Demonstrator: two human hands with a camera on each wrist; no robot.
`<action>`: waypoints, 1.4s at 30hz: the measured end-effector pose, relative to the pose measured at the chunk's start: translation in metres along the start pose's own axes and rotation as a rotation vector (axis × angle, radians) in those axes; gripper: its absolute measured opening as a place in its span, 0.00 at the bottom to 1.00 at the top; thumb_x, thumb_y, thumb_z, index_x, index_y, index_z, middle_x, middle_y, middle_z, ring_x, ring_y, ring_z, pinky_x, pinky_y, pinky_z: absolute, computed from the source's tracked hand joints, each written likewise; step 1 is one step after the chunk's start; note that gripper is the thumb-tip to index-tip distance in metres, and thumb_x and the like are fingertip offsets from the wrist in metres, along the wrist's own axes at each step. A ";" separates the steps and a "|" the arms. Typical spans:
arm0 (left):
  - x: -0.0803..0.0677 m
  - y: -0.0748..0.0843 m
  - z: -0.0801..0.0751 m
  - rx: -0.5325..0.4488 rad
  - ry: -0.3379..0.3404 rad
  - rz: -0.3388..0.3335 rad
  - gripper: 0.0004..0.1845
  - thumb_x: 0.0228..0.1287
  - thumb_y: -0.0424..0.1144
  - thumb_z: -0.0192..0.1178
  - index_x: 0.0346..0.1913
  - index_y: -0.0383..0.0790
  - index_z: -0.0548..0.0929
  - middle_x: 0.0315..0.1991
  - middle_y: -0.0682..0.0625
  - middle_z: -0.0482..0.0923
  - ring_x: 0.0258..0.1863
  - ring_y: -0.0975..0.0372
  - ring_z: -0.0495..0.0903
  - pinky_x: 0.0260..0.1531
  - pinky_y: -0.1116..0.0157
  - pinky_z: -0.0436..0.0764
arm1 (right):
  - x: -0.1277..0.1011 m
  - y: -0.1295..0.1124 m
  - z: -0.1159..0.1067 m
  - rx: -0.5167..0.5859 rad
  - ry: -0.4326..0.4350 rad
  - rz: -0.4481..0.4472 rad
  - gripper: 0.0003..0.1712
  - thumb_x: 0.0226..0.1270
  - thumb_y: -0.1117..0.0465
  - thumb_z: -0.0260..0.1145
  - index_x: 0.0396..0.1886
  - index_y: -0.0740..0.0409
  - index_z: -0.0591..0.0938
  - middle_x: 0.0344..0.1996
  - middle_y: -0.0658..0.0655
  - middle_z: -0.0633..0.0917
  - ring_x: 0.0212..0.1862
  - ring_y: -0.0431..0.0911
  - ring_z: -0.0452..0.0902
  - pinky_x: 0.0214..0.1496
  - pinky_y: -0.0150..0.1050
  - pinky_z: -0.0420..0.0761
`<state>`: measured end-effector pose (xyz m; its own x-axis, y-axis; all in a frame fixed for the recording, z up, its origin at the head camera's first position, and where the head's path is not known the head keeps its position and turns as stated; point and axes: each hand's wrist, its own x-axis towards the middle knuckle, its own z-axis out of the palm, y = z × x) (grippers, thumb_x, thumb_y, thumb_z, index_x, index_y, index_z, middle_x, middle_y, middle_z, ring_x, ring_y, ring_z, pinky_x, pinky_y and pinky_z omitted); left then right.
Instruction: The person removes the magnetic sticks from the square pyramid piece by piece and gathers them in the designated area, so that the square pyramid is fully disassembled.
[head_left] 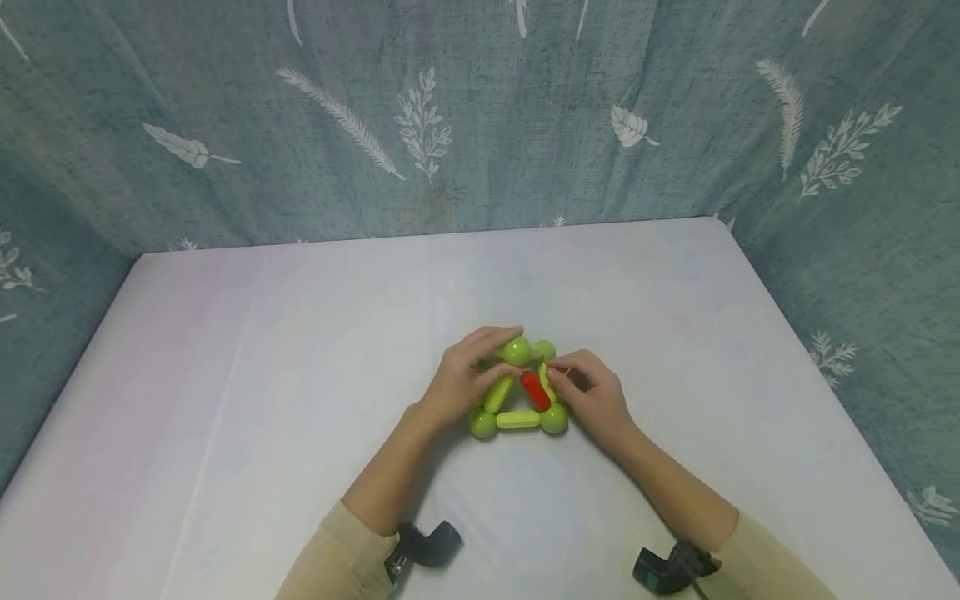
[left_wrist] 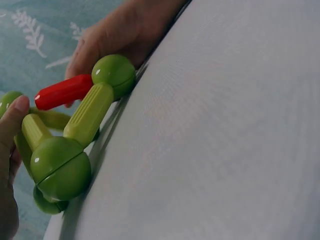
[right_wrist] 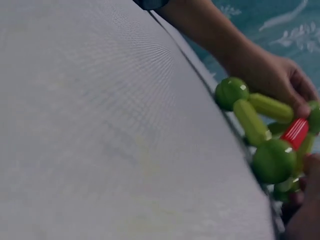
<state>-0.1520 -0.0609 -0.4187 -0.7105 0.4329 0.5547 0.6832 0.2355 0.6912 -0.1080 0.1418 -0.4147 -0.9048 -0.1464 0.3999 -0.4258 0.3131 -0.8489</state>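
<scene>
A toy frame of green balls and ribbed yellow-green rods stands on the table. My left hand grips its upper part, fingers over and thumb under a green ball. The left thumb tip is close to the upper end of a red rod. That rod slants up from the front right ball. With thumb and fingers my right hand pinches the yellow-green rod on the right side. A front rod joins that ball to the front left ball. The left hand hides part of the far side.
The white table stretches out around the frame. Behind it and at the sides hangs a teal cloth with white leaf prints. Dark wrist cameras sit at both sleeve cuffs, near the table's front.
</scene>
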 end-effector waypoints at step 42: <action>0.010 -0.015 0.009 0.049 0.112 0.163 0.25 0.45 0.26 0.70 0.51 0.28 0.79 0.46 0.39 0.82 0.48 0.51 0.80 0.53 0.66 0.76 | 0.032 0.053 0.011 -0.067 -0.093 -0.157 0.15 0.56 0.72 0.68 0.45 0.66 0.83 0.41 0.62 0.85 0.47 0.53 0.82 0.51 0.34 0.79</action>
<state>-0.1677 -0.0525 -0.4276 -0.6026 0.3702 0.7069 0.7958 0.2135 0.5666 -0.1595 0.1438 -0.4511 -0.8249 -0.2838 0.4888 -0.5633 0.3409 -0.7527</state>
